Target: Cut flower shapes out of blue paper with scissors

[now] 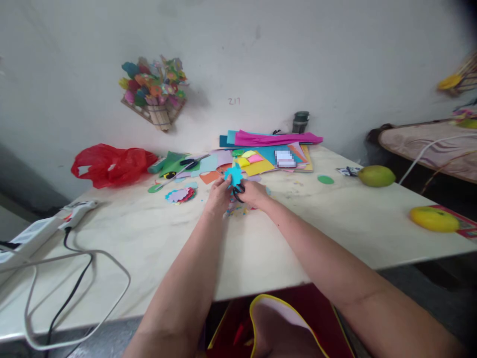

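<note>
Between the fingers of my left hand [219,194] is a blue paper flower cutout [233,175] with a scalloped edge. My right hand [255,193] is closed round the dark handles of a pair of scissors [238,193], right beside the cutout. The scissor blades are hidden, so I cannot tell whether they touch the paper. Small coloured paper scraps [238,211] lie on the table under my hands. To the left sits a small pile of scalloped paper cutouts [181,194], lilac on top with red and blue below.
Coloured paper sheets [261,174], a second pair of scissors [189,162] and a red plastic bag [112,164] lie toward the wall. A green paper circle [325,179], a green mango [376,176] and a yellow mango [434,219] are on the right. Cables [112,256] loop across the left.
</note>
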The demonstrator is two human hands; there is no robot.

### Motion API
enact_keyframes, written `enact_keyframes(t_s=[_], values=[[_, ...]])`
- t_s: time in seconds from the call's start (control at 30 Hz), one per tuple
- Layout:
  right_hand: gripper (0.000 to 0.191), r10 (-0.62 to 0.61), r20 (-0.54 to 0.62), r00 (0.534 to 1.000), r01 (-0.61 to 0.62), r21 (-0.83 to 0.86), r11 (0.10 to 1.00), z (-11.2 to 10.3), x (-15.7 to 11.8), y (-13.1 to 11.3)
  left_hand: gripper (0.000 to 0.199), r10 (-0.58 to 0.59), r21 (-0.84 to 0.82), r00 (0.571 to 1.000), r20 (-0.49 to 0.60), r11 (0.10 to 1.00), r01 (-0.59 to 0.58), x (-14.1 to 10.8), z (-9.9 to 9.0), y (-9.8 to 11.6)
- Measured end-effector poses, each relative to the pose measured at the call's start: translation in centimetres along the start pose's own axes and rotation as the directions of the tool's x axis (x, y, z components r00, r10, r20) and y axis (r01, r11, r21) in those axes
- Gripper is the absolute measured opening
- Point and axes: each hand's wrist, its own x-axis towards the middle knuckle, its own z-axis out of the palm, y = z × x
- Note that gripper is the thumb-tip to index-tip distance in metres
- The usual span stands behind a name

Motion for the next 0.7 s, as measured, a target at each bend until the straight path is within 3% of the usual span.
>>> enact_keyframes(t_s=[0.17,0.23,0.33,0.43,0.7], values=[[0.037,0.1,-0.04,0.994,-0.084,0.298,0.951,0.0,0.8,1.7,0.03,0.021,0.054,1.0,0.02,0.998,-0.022,0.2,-0.7,0.0],[0.032,0.123,-0.042,0.992,-0.078,0.561,0.824,0.0,1.0,2.0,0.03,0.009,0.094,0.999,0.04,0.995,-0.013,0.1,-0.8,0.0],[0.03,0.119,-0.028,0.992,-0.036,0.863,0.504,-0.1,1.0,2.0,0.031,-0.009,0.132,0.997,0.071,0.991,-0.001,-0.1,-0.7,0.1],[0.034,0.124,-0.014,0.992,-0.026,0.947,0.319,-0.4,0.8,1.9,0.032,-0.031,0.149,0.997,0.07,0.989,0.02,-0.3,-0.8,0.1],[0.025,0.174,-0.013,0.985,-0.029,0.97,0.241,-0.8,0.8,2.0,0.034,-0.078,0.222,0.995,0.056,0.973,0.064,-0.1,-1.1,-0.2]])
